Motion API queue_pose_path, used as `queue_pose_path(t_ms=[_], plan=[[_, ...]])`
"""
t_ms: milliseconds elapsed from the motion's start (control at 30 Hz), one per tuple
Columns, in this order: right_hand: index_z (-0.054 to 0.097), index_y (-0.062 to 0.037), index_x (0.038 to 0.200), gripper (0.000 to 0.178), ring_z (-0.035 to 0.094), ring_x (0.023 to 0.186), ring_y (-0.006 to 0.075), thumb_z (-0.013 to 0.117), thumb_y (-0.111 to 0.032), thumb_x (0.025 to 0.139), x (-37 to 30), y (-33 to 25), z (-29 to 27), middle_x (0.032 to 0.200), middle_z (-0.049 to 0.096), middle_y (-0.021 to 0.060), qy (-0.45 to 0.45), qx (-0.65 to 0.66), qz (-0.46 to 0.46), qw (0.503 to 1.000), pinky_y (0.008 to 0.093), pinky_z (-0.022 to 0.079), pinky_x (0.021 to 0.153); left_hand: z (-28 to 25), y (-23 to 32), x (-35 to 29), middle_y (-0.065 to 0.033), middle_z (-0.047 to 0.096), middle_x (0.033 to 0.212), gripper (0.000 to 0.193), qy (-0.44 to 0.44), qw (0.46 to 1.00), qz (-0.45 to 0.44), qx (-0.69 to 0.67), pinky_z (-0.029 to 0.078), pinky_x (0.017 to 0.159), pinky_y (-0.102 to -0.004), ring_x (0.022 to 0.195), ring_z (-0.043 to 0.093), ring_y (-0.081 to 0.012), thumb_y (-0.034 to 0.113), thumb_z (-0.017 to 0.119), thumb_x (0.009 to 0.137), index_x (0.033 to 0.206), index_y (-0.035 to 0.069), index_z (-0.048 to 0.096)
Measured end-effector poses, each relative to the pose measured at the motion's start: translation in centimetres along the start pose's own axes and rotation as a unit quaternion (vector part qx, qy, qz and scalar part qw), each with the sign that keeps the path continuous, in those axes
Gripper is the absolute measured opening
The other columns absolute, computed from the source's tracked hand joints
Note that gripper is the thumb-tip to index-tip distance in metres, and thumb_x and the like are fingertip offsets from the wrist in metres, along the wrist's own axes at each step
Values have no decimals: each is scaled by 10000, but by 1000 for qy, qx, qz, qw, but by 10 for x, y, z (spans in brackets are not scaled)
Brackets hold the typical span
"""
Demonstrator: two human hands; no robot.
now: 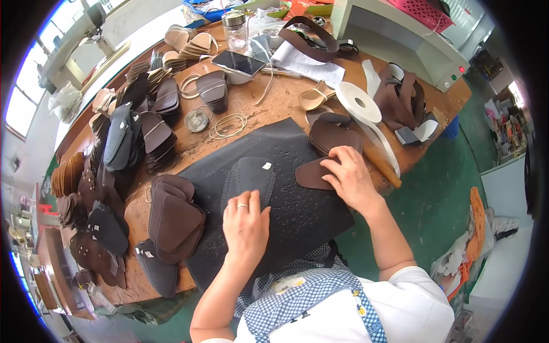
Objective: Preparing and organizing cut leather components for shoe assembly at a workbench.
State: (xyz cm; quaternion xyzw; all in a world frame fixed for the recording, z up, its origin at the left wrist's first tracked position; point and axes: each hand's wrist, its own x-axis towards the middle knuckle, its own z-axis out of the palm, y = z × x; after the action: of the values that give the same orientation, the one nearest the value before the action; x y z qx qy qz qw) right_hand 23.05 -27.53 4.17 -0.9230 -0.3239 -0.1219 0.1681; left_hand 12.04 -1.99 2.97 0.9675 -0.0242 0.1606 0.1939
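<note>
A black mat (286, 228) with a pitted surface lies in front of me. On it rests a dark grey, stitched-edge leather piece (251, 174) with a small white tag. My left hand (246, 231), ring on one finger, lies with its fingers flat on the lower edge of that piece, gripping nothing. To the right, my right hand (350, 180) has thumb and fingers on the end of a smooth brown leather piece (310, 174), apart from the grey one. A stack of brown leather pieces (334, 136) sits just beyond it.
Stacked brown pieces (176, 220) lie left of the mat, with many more bundles along the table's left side. Farther back are a phone (238, 63), a glass jar (235, 31) and rubber bands (227, 126). At right are a white tape roll (358, 103) and brown strips (401, 97).
</note>
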Motion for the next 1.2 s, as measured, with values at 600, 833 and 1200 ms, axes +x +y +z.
queue_pose_path(t_ms=[600,833,1200], plan=[[700,-3,1084,274,592,1231,313,743,-38,816,-24,-14,24,1143,659,113,87,-41,-30,995,502,384,1156,-25,-20,-72,-150,718,1222,397,-13,986,155,-57,578,958,-425,1087,704,-297,-42,760,745,1140,-20,723],[700,-18,938,270,707,896,312,750,119,711,-18,-64,-3,928,701,126,71,198,-80,974,384,581,788,-22,-24,-99,-176,671,1332,494,-37,990,95,-97,492,1102,-481,1280,628,-350,-89,697,733,1223,-26,688],[651,-15,1070,158,664,906,73,738,-30,938,-10,-115,37,949,723,30,-173,524,204,809,248,538,809,-19,-20,-132,-96,674,1120,498,71,996,2,-56,524,842,-400,934,645,-275,-88,742,694,1178,32,742]])
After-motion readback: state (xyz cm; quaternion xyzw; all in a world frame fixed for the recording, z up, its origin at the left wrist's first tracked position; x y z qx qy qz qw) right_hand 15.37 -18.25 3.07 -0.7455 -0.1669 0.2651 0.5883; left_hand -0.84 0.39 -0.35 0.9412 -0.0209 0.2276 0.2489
